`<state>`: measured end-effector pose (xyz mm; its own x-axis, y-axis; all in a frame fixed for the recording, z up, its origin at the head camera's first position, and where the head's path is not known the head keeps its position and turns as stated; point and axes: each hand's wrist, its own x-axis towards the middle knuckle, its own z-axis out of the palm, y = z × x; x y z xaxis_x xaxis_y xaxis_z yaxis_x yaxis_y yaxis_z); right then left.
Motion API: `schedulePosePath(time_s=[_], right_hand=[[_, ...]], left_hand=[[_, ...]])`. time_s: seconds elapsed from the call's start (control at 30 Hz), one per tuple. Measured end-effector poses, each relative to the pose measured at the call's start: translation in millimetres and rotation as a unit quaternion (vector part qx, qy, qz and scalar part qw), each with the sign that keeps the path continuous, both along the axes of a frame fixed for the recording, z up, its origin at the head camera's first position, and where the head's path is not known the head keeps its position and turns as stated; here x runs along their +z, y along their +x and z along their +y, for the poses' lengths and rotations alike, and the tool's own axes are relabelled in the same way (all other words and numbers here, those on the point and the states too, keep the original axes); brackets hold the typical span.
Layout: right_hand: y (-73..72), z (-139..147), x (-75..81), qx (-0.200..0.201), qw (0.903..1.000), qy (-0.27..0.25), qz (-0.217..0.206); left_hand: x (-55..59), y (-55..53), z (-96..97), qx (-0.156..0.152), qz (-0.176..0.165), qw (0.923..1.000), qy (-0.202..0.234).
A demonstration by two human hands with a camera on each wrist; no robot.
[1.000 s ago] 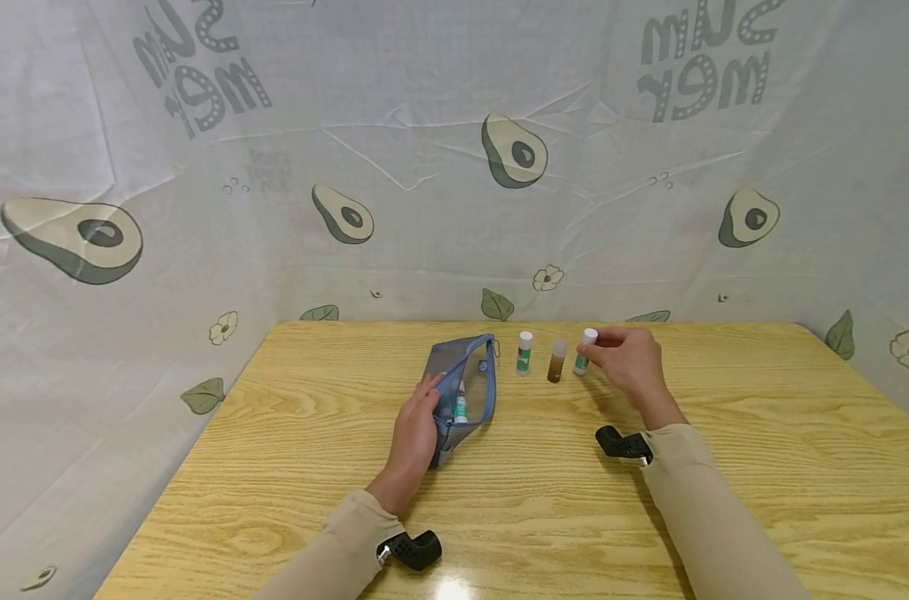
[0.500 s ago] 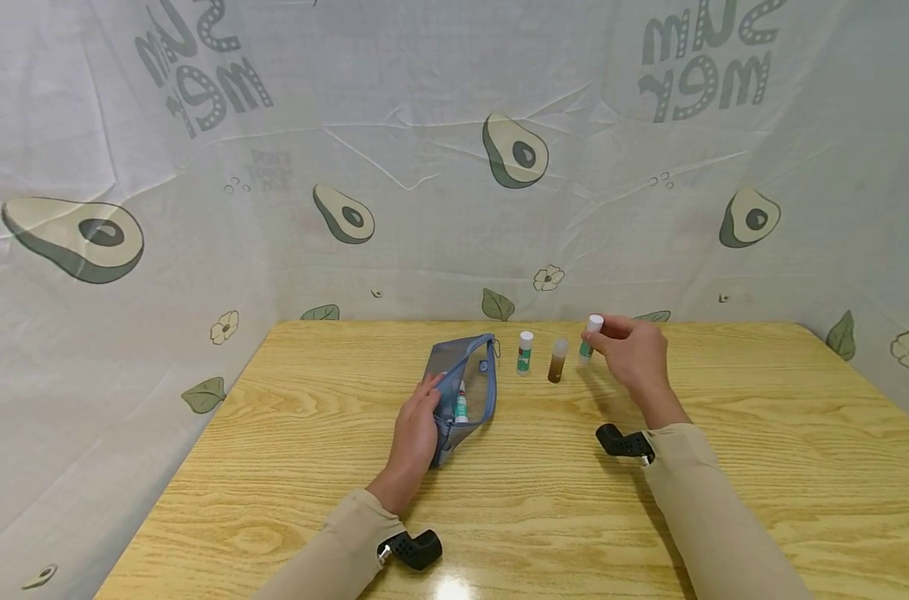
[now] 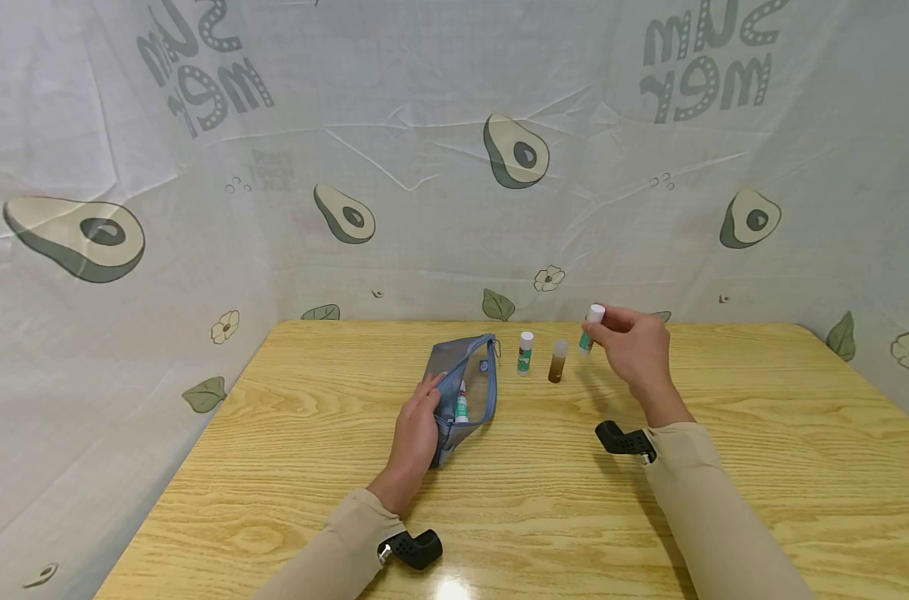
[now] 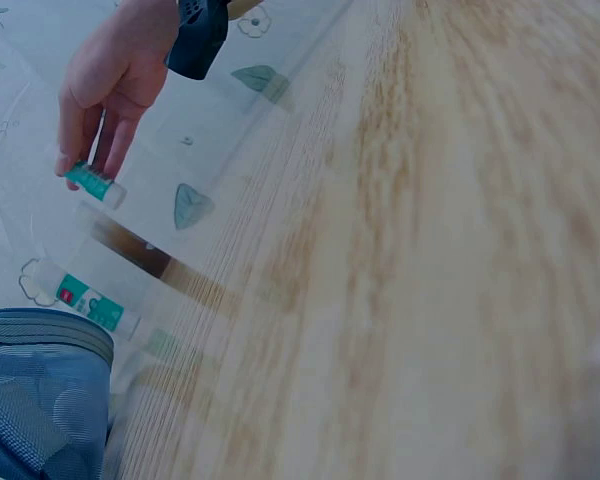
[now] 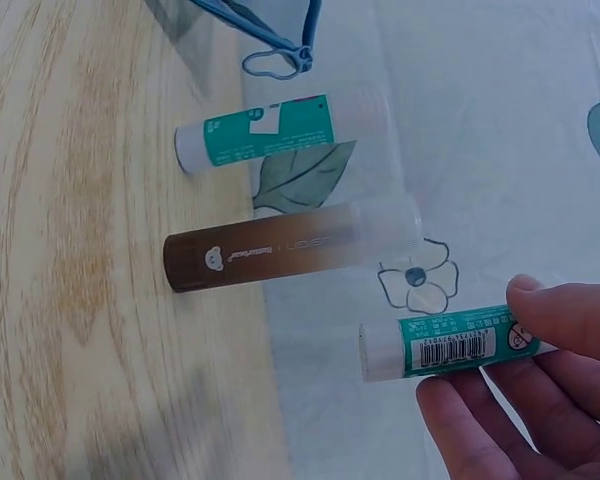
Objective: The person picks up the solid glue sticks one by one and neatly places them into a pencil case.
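Observation:
My right hand (image 3: pixel 637 346) pinches a glue stick (image 5: pixel 450 345) with a white cap and green label. It is lifted off the table and slightly tilted, cap up. Left of it stand a brown glue stick (image 3: pixel 556 362) with a clear cap and another green-labelled glue stick (image 3: pixel 525 354), both upright. A blue mesh zipper pouch (image 3: pixel 491 392) gapes toward the right, with a green-and-white glue stick (image 3: pixel 461 404) inside. My left hand (image 3: pixel 412 433) rests along the pouch's left side, fingers fairly straight at the rim; its thumb is hidden. The left wrist view shows only the pouch's edge, not that hand.
The wood-grain table (image 3: pixel 289 467) ends at the back against a hanging pale cloth (image 3: pixel 424 242) printed with avocados, leaves and flowers. A black wrist camera (image 3: pixel 417 550) sits on the left sleeve, and another wrist camera (image 3: pixel 622 440) on the right.
My right hand has raised the glue stick from beside the brown one, up and slightly to the right. The left hand, pouch and standing glue sticks stay in place.

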<state>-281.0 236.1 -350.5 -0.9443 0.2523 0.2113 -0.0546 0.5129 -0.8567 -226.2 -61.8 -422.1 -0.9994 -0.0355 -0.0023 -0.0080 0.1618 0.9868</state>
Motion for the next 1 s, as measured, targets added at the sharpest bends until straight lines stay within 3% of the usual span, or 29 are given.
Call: schedulePosePath(time_s=[0.33,1.0], right_hand=[[4.3,-3.3,6.1,0.006,0.9999,-0.001,0.014],[2.6,-3.7,4.1,0.011,0.9994,-0.006,0.033]], left_hand=[[0.5,0.7,-0.6,-0.002,0.0,1.0,0.003],[0.6,1.2,-1.0,-0.004,-0.001,1.0,0.002]])
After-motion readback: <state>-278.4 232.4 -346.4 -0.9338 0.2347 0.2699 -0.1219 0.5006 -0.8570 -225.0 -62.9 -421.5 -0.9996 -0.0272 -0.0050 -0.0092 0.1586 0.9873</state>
